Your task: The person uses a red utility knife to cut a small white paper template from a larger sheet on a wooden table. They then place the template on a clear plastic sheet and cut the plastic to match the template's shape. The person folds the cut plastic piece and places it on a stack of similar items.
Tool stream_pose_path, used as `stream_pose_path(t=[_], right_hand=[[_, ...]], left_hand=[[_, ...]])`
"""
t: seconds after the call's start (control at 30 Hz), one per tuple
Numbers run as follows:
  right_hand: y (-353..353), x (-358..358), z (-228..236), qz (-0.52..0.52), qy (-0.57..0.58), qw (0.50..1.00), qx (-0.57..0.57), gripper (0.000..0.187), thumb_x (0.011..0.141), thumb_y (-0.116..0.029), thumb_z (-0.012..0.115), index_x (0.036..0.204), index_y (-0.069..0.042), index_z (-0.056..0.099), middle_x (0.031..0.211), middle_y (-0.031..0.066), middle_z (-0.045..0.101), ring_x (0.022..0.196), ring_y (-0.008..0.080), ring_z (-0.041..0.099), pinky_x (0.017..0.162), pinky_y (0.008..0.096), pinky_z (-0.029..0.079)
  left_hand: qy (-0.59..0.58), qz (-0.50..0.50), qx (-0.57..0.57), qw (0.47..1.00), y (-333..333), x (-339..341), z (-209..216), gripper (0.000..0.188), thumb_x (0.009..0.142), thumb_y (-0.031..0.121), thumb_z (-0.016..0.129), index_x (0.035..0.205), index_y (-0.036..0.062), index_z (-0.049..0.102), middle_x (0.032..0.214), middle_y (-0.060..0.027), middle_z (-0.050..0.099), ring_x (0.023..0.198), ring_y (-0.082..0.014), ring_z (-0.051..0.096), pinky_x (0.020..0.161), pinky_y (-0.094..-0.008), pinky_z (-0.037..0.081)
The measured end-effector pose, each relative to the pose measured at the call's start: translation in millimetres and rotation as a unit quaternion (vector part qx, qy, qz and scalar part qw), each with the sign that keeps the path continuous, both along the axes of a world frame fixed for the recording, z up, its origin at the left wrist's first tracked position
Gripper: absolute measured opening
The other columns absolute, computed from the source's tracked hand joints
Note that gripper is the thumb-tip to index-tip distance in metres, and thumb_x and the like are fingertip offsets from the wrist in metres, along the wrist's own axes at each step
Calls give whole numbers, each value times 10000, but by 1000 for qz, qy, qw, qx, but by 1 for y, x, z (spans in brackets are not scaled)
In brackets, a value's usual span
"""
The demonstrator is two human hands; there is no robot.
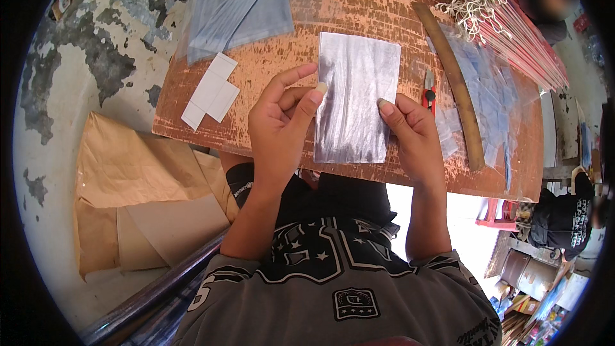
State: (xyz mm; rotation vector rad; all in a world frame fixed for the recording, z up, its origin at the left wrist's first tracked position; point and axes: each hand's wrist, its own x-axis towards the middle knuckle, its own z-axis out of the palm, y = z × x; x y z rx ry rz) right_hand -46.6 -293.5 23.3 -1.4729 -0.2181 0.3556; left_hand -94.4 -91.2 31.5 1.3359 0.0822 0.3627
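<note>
Above the near part of the table, I hold up a flat rectangular silvery sheet [359,99] with a wrinkled sheen and pale edges. Whether it is one layer or several, I cannot tell. My left hand [282,118] pinches its left edge, thumb in front and the other fingers partly curled. On the right edge, the thumb of my right hand [415,128] presses the front, with the fingers behind it. A white cut-out paper piece [213,91] lies left of my left hand. Just right of my right hand is a red and black utility knife [429,95], its blade showing.
Bluish clear plastic sheets [256,13] lie at the table's far left. A curved wooden strip [455,83] separates the knife from scattered plastic pieces [490,99]. Pink rods with white strings [512,32] lie far right. Brown paper [134,166] is at lower left. Other people [564,218] are at right.
</note>
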Motion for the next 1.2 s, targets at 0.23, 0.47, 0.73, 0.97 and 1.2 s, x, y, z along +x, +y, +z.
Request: stream_pose_path(t=[0.23,0.47,0.73,0.97,1.2], right_hand=[[-6,-1,5,41,29,999,16,361,1072,-241,557,1279,46,628,1082,61,720,971,88,656,855,261,525],[-3,-4,7,49,31,998,23,367,1081,-235,540,1307,44,612,1128,69,710,1010,92,647,893,271,517],[0,-7,9,53,35,997,30,351,1085,-242,534,1287,31,622,1084,40,704,983,82,634,883,264,508],[-3,-6,10,76,37,996,23,327,1082,-250,545,1240,21,636,1023,-1,685,929,55,613,828,241,495],[-5,-3,3,77,14,997,30,317,1077,-231,550,1233,30,639,1033,1,684,937,49,609,847,239,489]], left_hand=[[-13,21,30,999,-2,-1,-5,346,992,30,661,1330,-33,619,1047,-96,738,913,-56,656,776,-183,523],[-51,88,81,992,-7,2,-12,295,975,17,681,1265,-37,683,1071,-109,748,937,-87,680,826,-214,549],[-61,105,109,987,-5,3,-19,281,954,1,702,1232,-37,705,1041,-98,756,917,-83,681,812,-217,553],[-38,104,106,988,-4,-1,-14,286,963,6,693,1244,-42,696,1081,-104,746,920,-82,673,828,-216,545],[-21,66,49,996,0,4,-16,326,979,33,681,1293,-53,651,1069,-112,742,917,-78,668,819,-208,533]])
